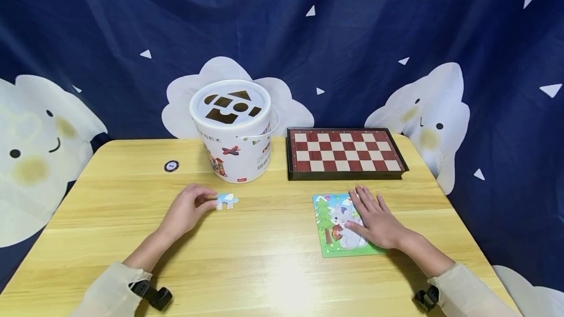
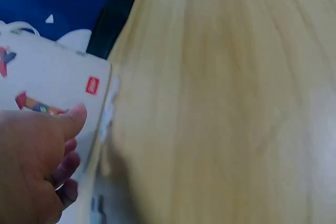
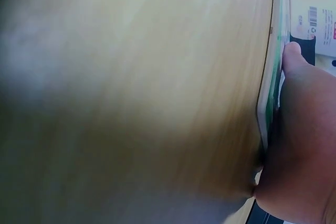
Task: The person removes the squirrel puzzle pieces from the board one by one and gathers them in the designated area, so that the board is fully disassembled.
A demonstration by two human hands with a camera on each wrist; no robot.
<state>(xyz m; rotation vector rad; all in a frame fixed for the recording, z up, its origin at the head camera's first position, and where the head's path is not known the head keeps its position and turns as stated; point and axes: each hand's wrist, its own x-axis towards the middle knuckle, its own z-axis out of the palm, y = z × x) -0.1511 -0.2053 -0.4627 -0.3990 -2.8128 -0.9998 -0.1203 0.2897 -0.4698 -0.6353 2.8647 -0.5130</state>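
Note:
My left hand (image 1: pixel 187 211) is beside a small blue-and-white jigsaw piece (image 1: pixel 226 201) on the table, its fingers loosely bent. In the left wrist view the left hand (image 2: pixel 39 166) shows a gap between its thumb tip and the jigsaw piece (image 2: pixel 109 111). My right hand (image 1: pixel 378 221) rests with straight fingers on the right part of a jigsaw puzzle (image 1: pixel 328 224), which pictures a grey squirrel and a green tree. In the right wrist view only the puzzle's edge (image 3: pixel 273 82) shows, beside the right hand (image 3: pixel 304 129).
A white lidded bucket (image 1: pixel 233 153) with shape cutouts stands behind the jigsaw piece. To its right lies a red-and-white checkered game board (image 1: pixel 345 152) in a black case. A round dark-rimmed chip (image 1: pixel 171 166) lies left of the bucket on the wooden table (image 1: pixel 264 243).

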